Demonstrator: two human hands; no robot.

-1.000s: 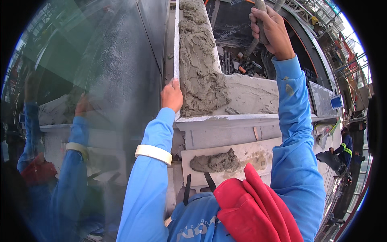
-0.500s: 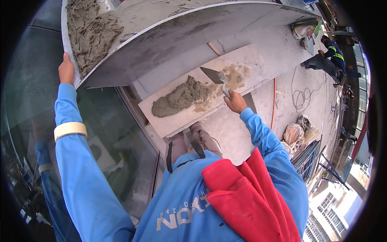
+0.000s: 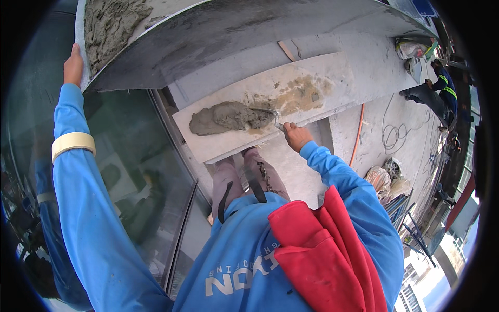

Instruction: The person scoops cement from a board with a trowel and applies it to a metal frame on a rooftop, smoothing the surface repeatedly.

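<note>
My left hand (image 3: 74, 66) is up at the far left, its fingers wrapped on the edge of a large grey panel (image 3: 223, 44) that stands on its edge. Grey mortar (image 3: 112, 26) is spread on the panel's far face. Closed on the handle of a pointed trowel (image 3: 277, 117), my right hand (image 3: 298, 137) is at the near side of a pale board (image 3: 202, 148). The trowel's blade is pushed into the right end of a mortar heap (image 3: 221, 119) on that board and is partly covered by it.
Dark glass (image 3: 130, 135) runs along my left. To the right are an orange hose (image 3: 358, 132), a coiled cable (image 3: 395, 135), plastic bags (image 3: 379, 179) and a stack of thin rods (image 3: 399, 205). Another person (image 3: 436, 96) sits farther off on the right.
The trowel has come down and left from the wet patch on the board into the mortar heap. The heap's right end is now flatter. My view has shifted a little.
</note>
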